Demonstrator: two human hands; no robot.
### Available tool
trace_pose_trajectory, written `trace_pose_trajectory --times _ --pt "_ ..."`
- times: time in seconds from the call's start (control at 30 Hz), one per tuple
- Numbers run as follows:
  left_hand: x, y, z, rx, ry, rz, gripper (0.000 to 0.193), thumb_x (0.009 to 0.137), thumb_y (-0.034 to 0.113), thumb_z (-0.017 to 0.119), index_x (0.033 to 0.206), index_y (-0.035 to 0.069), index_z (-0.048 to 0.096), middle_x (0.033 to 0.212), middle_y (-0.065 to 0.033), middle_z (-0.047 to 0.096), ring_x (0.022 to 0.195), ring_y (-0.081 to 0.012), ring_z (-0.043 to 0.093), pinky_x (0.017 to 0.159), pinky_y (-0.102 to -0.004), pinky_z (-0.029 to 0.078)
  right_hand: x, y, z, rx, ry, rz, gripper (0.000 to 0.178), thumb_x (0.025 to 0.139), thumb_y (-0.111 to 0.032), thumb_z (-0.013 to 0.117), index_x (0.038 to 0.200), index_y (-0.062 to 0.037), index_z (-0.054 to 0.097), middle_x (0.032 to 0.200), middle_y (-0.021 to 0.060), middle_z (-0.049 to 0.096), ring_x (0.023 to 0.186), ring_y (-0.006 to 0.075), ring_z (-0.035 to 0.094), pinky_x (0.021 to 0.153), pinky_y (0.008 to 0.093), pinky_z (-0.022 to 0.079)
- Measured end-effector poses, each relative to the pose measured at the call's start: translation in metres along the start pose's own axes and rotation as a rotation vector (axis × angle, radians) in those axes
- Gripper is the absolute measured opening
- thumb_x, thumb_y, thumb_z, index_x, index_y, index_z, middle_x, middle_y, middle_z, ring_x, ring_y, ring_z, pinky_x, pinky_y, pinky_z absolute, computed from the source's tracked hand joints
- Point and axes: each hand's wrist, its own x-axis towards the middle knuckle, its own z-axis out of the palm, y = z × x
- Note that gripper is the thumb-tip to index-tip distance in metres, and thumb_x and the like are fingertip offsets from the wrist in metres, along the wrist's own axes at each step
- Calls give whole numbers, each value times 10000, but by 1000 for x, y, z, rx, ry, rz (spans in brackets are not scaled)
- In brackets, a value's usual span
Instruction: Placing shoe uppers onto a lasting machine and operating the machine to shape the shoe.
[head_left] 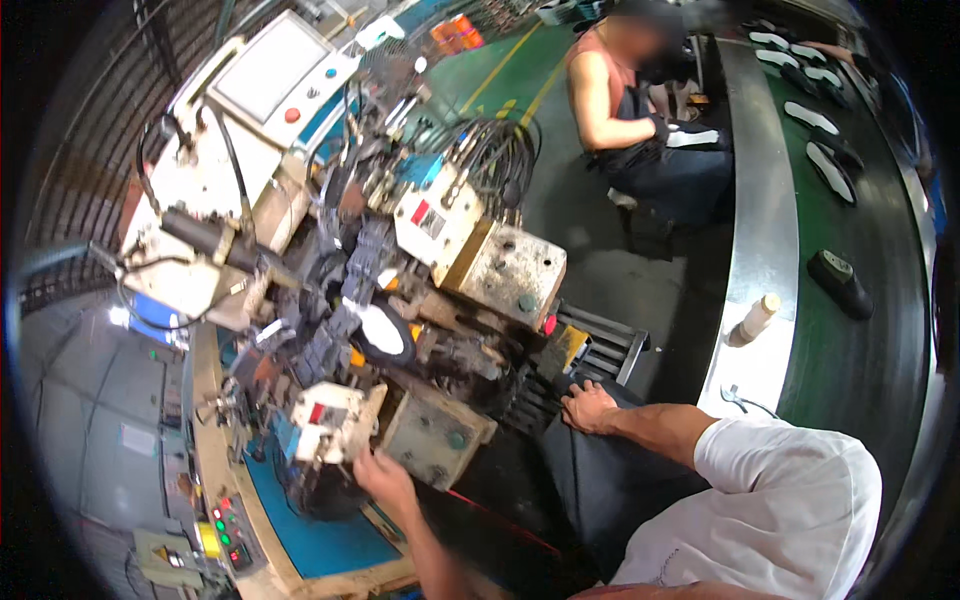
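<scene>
My left hand (385,478) is at the near side of a machine, its fingertips against the edge of a cream-white metal housing (325,425) beside a grey steel block (425,440). Its fingers look stretched out and hold nothing that I can see. My right hand (588,405) lies on my dark-clothed knee (610,450) with its fingers spread. In the middle of the machine, a dark shoe upper with a white bottom (382,330) sits between black clamping parts. Neither hand touches it.
At the right, a conveyor belt (870,390) carries several dark shoes. A bottle (755,320) stands on its metal edge (765,200). Another person (610,110) sits beyond, holding a white-bottomed shoe (695,138). A button panel (235,540) is at lower left; hoses (500,160) hang behind the machine.
</scene>
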Motion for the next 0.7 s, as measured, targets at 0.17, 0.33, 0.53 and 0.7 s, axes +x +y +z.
trace_pose_trajectory --times 0.17,0.33,0.53,0.7 --pt "45 33 71 -562 -253 -362 493 1173 309 500 1424 -90 646 1444 -281 677 1377 -371 634 1165 -456 470 3 4 -2 -14 63 2 414 1035 -410 612 1274 -98 742 1308 178 658 1244 420 607 1055 538 506" --pt "87 84 111 -1192 -435 -884 706 1170 502 473 1648 -14 412 1642 -347 450 1520 -401 485 1271 -496 353 9 4 -8 6 -36 31 415 1053 -393 600 1292 -77 723 1308 194 650 1249 428 609 1063 555 506" --pt "105 132 141 -1900 -619 -1023 727 1106 598 557 1606 74 488 1599 -79 579 1426 -309 576 1215 -498 438 7 16 -10 7 33 67 393 1054 -389 593 1257 -80 728 1275 187 660 1222 432 623 1049 543 521" --pt "87 108 140 -1772 -461 -947 595 1090 473 631 1528 82 542 1460 -109 653 1327 -302 639 1146 -488 517 16 11 -1 -16 26 44 361 1034 -379 610 1186 -74 729 1228 185 673 1177 424 648 1021 544 541"
